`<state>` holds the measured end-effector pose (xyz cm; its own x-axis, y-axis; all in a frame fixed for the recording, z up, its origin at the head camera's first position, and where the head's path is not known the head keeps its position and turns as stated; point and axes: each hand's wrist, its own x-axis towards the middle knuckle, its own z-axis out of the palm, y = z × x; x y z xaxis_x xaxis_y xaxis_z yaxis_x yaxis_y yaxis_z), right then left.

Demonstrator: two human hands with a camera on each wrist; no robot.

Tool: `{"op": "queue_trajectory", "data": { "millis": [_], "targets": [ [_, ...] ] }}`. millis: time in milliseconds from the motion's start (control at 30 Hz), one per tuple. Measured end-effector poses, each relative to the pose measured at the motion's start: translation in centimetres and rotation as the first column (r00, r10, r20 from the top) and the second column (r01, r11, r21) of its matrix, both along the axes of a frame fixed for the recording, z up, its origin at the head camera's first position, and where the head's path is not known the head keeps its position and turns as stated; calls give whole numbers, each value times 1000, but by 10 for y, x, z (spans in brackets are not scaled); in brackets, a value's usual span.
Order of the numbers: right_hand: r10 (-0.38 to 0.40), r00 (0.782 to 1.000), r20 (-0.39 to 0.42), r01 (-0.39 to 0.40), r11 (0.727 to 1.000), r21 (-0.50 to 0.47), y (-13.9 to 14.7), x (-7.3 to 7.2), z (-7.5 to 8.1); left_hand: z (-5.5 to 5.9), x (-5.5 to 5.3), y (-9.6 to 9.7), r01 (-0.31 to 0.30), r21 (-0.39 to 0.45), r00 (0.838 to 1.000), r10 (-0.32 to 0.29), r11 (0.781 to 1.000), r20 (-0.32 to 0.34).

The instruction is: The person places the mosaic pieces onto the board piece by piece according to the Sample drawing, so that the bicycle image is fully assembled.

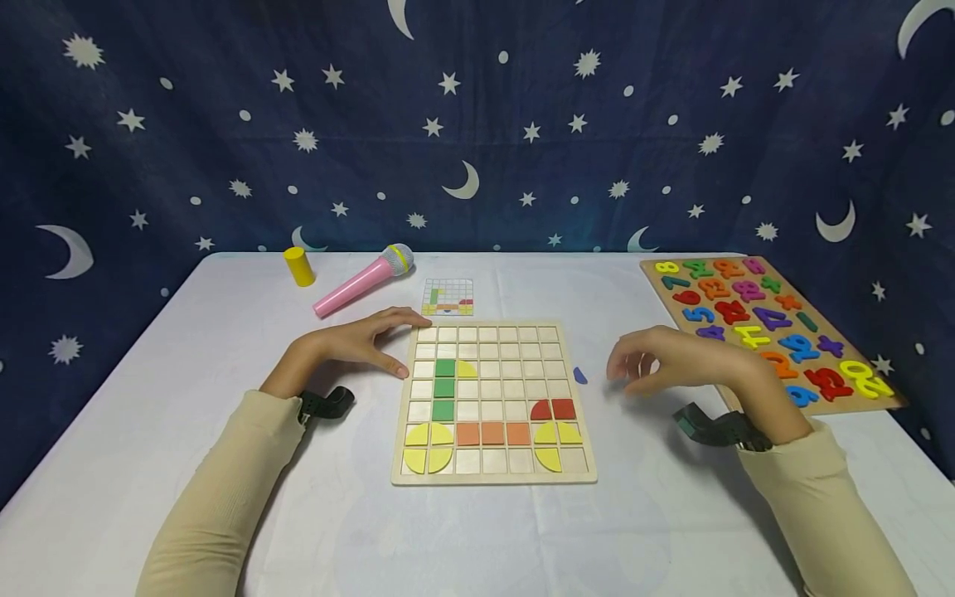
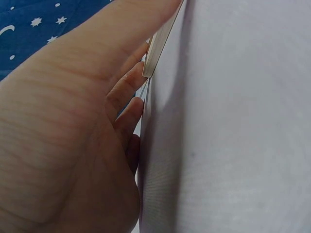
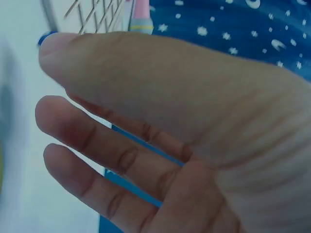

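A square wooden grid board (image 1: pixel 492 478) lies flat on the table. On it are three green squares (image 1: pixel 443 387), three orange squares (image 1: pixel 492 433), several yellow quarter circles (image 1: pixel 416 460), a red quarter circle (image 1: pixel 540 410) and a red square (image 1: pixel 563 409). My left hand (image 1: pixel 358 340) rests at the board's upper left corner, thumb and fingertips along its edge. To the right of the board my right hand (image 1: pixel 671 358) hovers with loosely bent fingers, holding nothing. A small blue piece (image 1: pixel 579 376) lies between that hand and the board's right edge.
Behind the board lies a small pattern card (image 1: pixel 448 297). A pink toy microphone (image 1: pixel 361 283) and a yellow cylinder (image 1: pixel 299 267) are at the back left. A number puzzle board (image 1: pixel 671 300) with colourful pieces occupies the right side, partly behind my right arm.
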<state>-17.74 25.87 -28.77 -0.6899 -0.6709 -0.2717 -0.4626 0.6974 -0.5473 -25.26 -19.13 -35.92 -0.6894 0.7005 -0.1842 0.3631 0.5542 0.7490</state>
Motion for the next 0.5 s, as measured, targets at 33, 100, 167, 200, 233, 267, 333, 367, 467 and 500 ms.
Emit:
{"op": "queue_trajectory", "data": {
  "millis": [33, 100, 167, 200, 233, 267, 333, 367, 467, 500],
  "targets": [
    [-11, 1000, 5, 11, 1000, 4, 3, -2, -2, 0, 0, 0, 0, 1, 1000, 0, 1000, 1],
    [-31, 999, 23, 31, 999, 9, 7, -6, -5, -1, -1, 0, 2, 4, 1000, -2, 1000, 3],
    [-44, 998, 45, 43, 999, 19, 11, -10, -9, -2, -1, 0, 1, 2, 1000, -1, 1000, 3],
    [-51, 997, 59, 50, 999, 23, 13, -11, -10, -2, -1, 0, 1, 2, 1000, -1, 1000, 4],
    [-54, 996, 71, 52, 998, 25, 14, -12, -12, -3, -1, 0, -1, 1, 1000, 1, 1000, 5],
    [-56, 995, 84, 54, 998, 28, 15, -14, -13, -3, -1, 0, -1, 0, 1000, 1, 1000, 4],
    [-61, 993, 104, 58, 998, 37, 17, -15, -16, -4, -1, 0, 0, -4, 1000, 0, 1000, 1],
    [-66, 992, 110, 61, 997, 42, 18, -16, -16, -3, -1, 0, 1, -2, 1000, -1, 1000, 0],
    [-88, 989, 118, 80, 994, 71, 20, -16, -18, -3, -1, 1, 7, 2, 1000, -7, 1000, -5],
    [-97, 988, 116, 88, 993, 82, 21, -16, -19, -3, -1, 1, 8, 4, 1000, -8, 1000, -6]
  ]
}}
